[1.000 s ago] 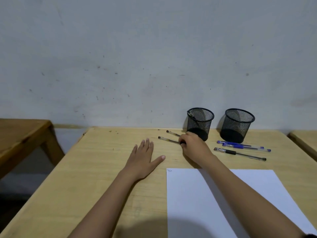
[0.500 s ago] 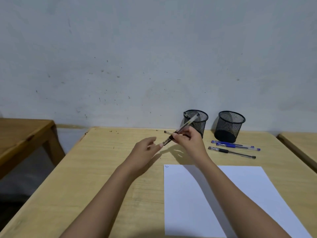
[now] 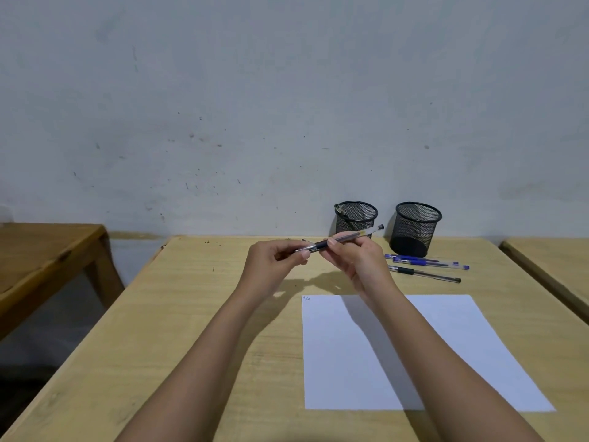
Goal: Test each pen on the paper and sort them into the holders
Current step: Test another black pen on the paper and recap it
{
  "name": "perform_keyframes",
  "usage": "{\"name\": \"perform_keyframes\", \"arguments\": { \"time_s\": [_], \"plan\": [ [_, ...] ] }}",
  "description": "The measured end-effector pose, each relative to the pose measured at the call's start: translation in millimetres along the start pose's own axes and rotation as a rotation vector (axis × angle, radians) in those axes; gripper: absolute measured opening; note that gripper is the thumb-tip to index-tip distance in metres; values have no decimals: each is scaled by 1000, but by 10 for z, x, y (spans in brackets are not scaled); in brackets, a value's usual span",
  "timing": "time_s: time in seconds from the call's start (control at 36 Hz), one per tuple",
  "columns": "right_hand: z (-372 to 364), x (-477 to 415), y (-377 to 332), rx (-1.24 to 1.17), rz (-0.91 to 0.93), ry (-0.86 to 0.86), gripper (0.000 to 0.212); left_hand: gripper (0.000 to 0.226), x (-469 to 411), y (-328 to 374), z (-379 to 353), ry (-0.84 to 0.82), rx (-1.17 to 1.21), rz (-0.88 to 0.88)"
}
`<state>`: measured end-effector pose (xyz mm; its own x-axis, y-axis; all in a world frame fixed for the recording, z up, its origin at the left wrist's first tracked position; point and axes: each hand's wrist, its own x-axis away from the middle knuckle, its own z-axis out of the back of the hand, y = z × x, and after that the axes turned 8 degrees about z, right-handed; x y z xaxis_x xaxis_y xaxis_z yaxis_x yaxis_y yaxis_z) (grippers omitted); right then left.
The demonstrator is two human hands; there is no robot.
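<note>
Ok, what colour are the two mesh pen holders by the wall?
Black, both the left holder and the right holder; head view.

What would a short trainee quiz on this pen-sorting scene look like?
1. True or false: the left hand and right hand hold one pen between them.
2. Where is the scribble on the paper? A far left corner; B centre; C near right corner.
3. How many loose pens lie in front of the right mesh holder?
Key: 1 true; 2 A; 3 three.
</note>
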<state>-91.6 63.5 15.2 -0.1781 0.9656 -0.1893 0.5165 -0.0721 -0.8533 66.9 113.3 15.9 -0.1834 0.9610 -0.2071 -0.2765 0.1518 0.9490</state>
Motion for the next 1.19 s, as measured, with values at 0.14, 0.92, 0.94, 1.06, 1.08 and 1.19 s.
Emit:
{"name": "perform_keyframes", "arguments": {
  "time_s": [0.14, 0.92, 0.94, 1.06, 1.08, 1.19],
  "plan": [
    [-34, 12, -42, -47, -60, 33, 9, 13, 20, 86, 30, 14, -53, 32],
    [448, 13, 109, 295, 79, 202, 21, 10, -86, -710, 144, 31, -447, 97],
    [441, 14, 114, 326, 75, 193, 20, 11, -96, -707, 139, 22, -472, 89],
    [388, 30, 149, 408, 47, 143, 17, 25, -140, -715, 157, -16, -565, 81],
    [371, 39, 168, 412, 39, 126, 16, 29, -129, -712, 168, -17, -586, 76],
    [248, 74, 237, 323, -7, 76, 9, 37, 9, -628, 181, 2, -600, 22]
  ]
}}
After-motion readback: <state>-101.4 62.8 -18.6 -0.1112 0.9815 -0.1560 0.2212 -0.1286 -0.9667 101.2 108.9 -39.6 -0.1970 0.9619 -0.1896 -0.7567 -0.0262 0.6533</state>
